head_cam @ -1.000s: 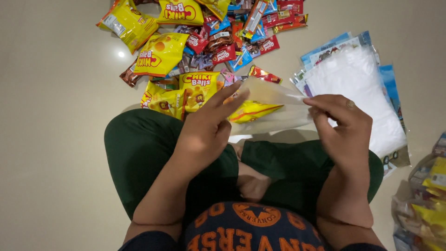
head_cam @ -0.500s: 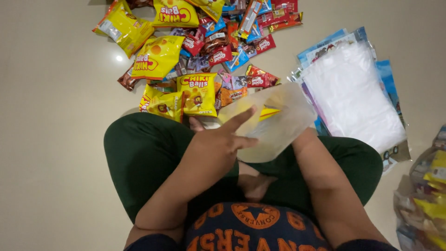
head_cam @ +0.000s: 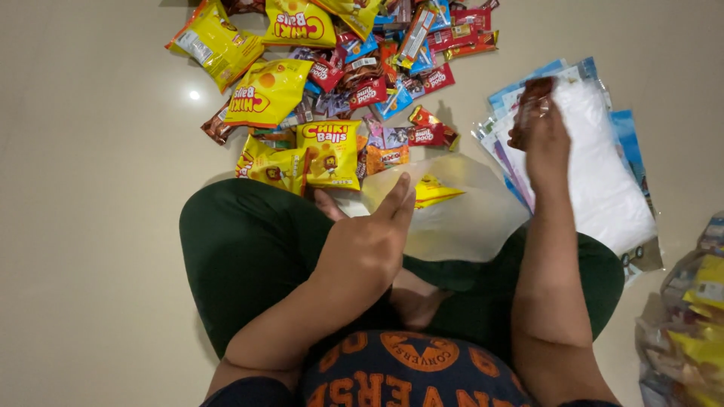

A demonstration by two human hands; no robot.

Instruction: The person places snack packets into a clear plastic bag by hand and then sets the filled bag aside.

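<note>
A person sitting cross-legged on a pale floor is holding a clear plastic bag (head_cam: 460,218) open over the lap, the left hand (head_cam: 369,245) gripping its near-left edge with thumb and fingers pinched on the film. A yellow snack packet (head_cam: 434,190) is already lying inside the bag.

The right hand (head_cam: 541,132), which half a second ago was at the bag's far side, is now lifted up and away to the right, over the stack of empty printed bags (head_cam: 596,158). Its fingers are closed around a small dark brown packet (head_cam: 534,96), raised clear of the floor. The bag's mouth, earlier pulled taut between both hands, is now sagging wide and held by the left hand alone.

Judging from this, the bag is being filled one item at a time, and the brown packet is the piece now in hand, though it is not yet near the opening.

Just beyond the knees, a heap of snack packets (head_cam: 339,83) in yellow, red and blue is spreading across the far floor. More filled bags (head_cam: 690,316) are lying at the near right edge.
</note>
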